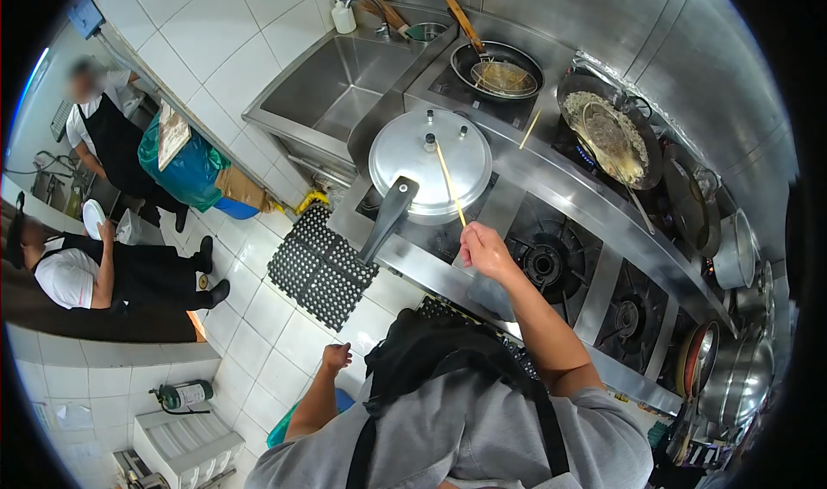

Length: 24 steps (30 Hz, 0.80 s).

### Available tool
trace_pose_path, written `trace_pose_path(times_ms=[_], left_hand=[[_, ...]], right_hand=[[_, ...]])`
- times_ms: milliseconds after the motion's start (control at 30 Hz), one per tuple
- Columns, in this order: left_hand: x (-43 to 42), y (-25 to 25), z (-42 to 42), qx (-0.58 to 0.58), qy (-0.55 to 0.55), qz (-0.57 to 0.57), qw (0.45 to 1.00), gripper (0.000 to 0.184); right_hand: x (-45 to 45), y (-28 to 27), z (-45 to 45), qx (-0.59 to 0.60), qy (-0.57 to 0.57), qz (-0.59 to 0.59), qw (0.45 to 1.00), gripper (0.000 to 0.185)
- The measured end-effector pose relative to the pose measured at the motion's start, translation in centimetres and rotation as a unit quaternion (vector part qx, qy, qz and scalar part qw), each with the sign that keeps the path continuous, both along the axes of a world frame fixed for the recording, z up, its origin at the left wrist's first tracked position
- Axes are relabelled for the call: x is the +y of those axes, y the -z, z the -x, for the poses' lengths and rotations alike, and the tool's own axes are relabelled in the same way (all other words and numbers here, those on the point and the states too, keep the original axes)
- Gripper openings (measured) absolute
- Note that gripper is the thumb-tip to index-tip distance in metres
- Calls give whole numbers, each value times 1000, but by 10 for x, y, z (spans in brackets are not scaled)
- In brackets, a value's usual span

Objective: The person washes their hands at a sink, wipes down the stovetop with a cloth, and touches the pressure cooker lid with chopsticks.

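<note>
My right hand (484, 249) is closed round the lower end of a thin wooden chopstick (450, 181). The stick's far tip meets the black weight valve (430, 143) in the middle of a pressure cooker's lid. This silver pressure cooker (401, 149) stands on the front left of the stove, its black handle (392, 218) pointing toward me. Low by my side, over the floor, my left hand (337, 357) has its fingers curled, with nothing visible in them. A second wooden stick (531, 129) lies on the raised steel ledge behind the cooker.
Behind the ledge are a pan with a strainer (504, 77) and a wok of white food (603, 136) over a flame. Pots (739, 377) crowd the right. A sink (332, 93) is back left. Two people in aprons (121, 136) stand left, one holding a white plate (94, 219).
</note>
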State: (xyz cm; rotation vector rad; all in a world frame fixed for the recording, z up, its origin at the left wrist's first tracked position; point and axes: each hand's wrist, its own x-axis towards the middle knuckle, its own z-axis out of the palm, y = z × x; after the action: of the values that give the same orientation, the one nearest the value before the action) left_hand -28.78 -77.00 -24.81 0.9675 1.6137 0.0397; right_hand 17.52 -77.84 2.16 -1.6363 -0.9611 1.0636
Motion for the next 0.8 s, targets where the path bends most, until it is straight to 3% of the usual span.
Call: trace_pose_path(times_ms=[133, 200, 233, 500, 633, 800], left_hand=[[-5, 4, 16, 43, 0, 22, 999, 35], [-9, 2, 23, 71, -4, 43, 997, 34], [-11, -2, 24, 79, -5, 40, 996, 34], [-14, -3, 26, 51, -10, 17, 998, 35], [-13, -3, 16, 30, -18, 10, 999, 35], [-17, 0, 13, 33, -20, 16, 999, 36]], right_hand=[[-4, 8, -4, -92, -7, -14, 996, 28], [-3, 11, -5, -233, -13, -46, 971, 26], [-3, 7, -5, -232, -13, -46, 972, 26], [-8, -27, -2, -454, -30, -2, 891, 22], [-9, -27, -3, -465, -62, -8, 883, 22], [-5, -27, -9, -390, -80, -30, 917, 22]])
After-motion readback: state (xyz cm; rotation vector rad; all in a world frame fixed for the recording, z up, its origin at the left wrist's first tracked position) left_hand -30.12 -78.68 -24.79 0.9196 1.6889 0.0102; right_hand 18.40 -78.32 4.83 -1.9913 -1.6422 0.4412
